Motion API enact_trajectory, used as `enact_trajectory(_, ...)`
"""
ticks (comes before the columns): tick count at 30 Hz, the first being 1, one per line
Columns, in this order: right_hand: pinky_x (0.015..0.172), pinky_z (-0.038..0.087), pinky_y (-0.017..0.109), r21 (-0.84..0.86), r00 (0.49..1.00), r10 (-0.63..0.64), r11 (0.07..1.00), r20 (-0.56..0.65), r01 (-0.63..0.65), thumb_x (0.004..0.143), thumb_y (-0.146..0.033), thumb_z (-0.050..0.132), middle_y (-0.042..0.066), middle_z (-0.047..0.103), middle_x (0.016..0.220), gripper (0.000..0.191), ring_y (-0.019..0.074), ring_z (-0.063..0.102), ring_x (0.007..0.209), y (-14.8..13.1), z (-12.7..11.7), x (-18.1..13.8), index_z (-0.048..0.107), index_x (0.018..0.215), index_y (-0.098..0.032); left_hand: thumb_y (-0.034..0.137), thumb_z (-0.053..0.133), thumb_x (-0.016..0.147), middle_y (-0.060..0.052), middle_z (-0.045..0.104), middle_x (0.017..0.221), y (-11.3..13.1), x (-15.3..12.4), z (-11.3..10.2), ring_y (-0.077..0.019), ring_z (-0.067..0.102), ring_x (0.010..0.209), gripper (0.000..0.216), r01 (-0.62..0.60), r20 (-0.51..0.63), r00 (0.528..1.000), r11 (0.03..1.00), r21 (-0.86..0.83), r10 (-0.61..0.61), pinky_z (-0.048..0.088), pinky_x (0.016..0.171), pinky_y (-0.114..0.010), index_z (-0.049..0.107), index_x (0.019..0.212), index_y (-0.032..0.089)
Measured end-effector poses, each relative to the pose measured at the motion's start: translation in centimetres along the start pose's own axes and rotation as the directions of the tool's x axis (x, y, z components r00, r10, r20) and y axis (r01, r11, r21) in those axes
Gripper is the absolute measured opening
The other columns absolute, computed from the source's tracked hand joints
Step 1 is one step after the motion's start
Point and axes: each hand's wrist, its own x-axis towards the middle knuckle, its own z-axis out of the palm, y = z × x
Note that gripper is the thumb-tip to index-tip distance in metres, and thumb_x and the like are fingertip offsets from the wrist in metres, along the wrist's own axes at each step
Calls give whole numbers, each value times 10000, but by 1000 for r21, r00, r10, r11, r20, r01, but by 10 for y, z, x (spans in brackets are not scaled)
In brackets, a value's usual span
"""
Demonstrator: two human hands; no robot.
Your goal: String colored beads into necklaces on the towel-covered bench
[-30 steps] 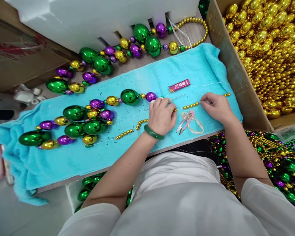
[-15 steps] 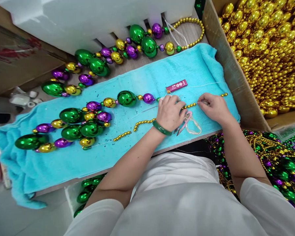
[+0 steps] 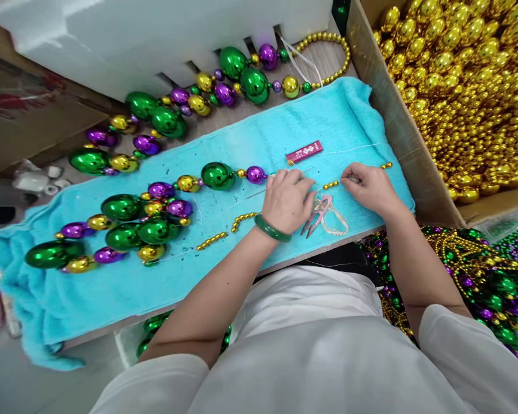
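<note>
My left hand (image 3: 287, 198), with a green bangle on its wrist, rests fingers curled on a turquoise towel (image 3: 250, 138) at one end of a thin string of small gold beads (image 3: 331, 184). My right hand (image 3: 368, 186) pinches the same string a little to the right. Pink thread snips (image 3: 318, 211) lie just below, between both hands. Left of my left hand runs a strand of large green, gold and purple balls (image 3: 218, 175). A short run of gold beads (image 3: 242, 218) lies near my left wrist.
A second big-ball strand (image 3: 190, 100) lies beyond the towel by a white foam block (image 3: 164, 34). A red tag (image 3: 304, 152) sits on the towel. A cardboard box of gold beads (image 3: 466, 86) stands at right, with mixed bead necklaces (image 3: 479, 270) heaped below it.
My left hand has slid a little right and down along the gold bead string, toward the snips. The right hand has kept its pinch; the view has shifted slightly.
</note>
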Motion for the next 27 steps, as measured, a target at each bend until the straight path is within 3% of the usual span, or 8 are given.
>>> enact_trajectory(6,579,307,253,-11,1000,-14,1000,-7,14,798,-276,524,7,588,661,182,139,469,603,2,1,0,670,856,-185,317,484,884,-102,603,962,19,27,12,-276,495,960,263,-68,48,996,997,-43,70,371,789,-418,695,978,193)
enact_trajectory(12,582,309,254,-5,1000,-14,1000,-8,14,802,-274,531,7,592,659,182,137,474,600,3,2,2,678,856,-181,219,485,846,-112,602,921,8,18,4,-278,511,938,231,-21,88,996,1000,4,21,396,785,-421,695,927,168)
enact_trajectory(16,587,324,253,-20,1000,-10,1000,-8,10,818,-283,537,7,611,666,184,143,500,610,3,2,1,684,875,-188,203,493,825,-116,610,974,7,16,0,-280,522,956,291,-17,58,998,1000,-21,18,419,820,-429,668,1053,156)
enact_trajectory(19,608,343,256,-81,997,-64,995,-32,61,872,-296,493,15,661,741,223,155,545,664,-7,5,-6,682,949,-206,248,504,835,-119,614,1056,11,21,4,-271,528,1002,376,-64,-15,998,990,-124,63,425,898,-432,619,1176,138)
enact_trajectory(22,639,358,265,-220,988,-154,965,-32,144,928,-272,405,42,695,890,278,173,588,781,-27,12,-15,665,1003,-212,175,498,800,-105,631,1124,13,27,9,-251,534,1053,457,-87,-33,996,960,-265,81,418,960,-416,585,1247,146)
enact_trajectory(25,663,385,271,-291,979,-201,939,-22,186,959,-261,342,66,691,937,325,186,596,842,-44,19,-19,653,1029,-197,107,485,743,-59,682,1089,9,30,12,-218,586,999,504,11,45,999,903,-430,9,453,928,-367,618,1224,176)
enact_trajectory(27,712,422,268,-249,966,-254,939,-41,236,969,-264,334,64,683,993,333,181,597,896,-45,17,-21,632,1102,-202,142,500,761,-36,715,1004,3,30,10,-204,623,925,406,95,97,994,854,-511,-53,479,878,-343,687,1119,192)
